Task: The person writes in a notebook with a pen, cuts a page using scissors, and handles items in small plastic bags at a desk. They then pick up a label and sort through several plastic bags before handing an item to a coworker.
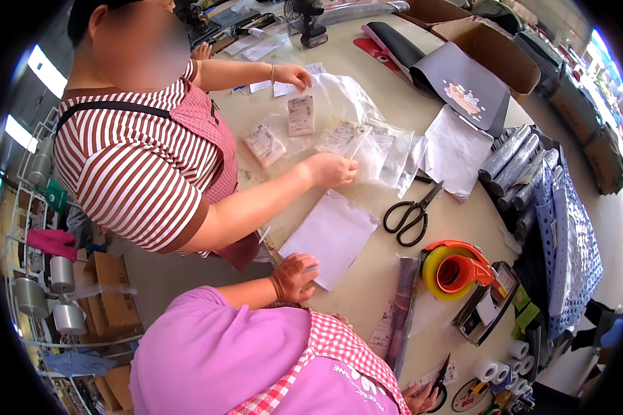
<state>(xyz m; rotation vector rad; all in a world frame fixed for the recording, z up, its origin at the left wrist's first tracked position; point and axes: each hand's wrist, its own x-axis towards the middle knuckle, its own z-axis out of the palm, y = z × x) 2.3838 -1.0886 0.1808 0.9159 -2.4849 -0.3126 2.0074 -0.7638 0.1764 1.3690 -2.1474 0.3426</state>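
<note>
Paper stack (331, 235) lies left of the tape dispenser (476, 270); at the stack's edge my left hand (295, 278) bends its fingers, whether pinching I cannot tell. Nearer me than the dispenser is my right hand (420, 399), fingers clamped on scissors (441, 379) over a label (452, 374), which a careless twist might nick.

2 pairs of black scissors (423, 205), 1 pale paper stack (330, 237), 1 orange tape dispenser (468, 265), 1 small black fan (306, 21), 1 printed grey mat (462, 84), 2 open cardboard boxes (489, 52) upper right. At least 3 labelled packets (301, 115), 1 long dark wrapped roll (403, 311); silvery-wrapped rolls (511, 153) 3 or more, white rolls (486, 371) 4 or more. Wearer's left hand (295, 278) and right hand (419, 399) make 2, striped co-worker (128, 159) adds 2.
</note>
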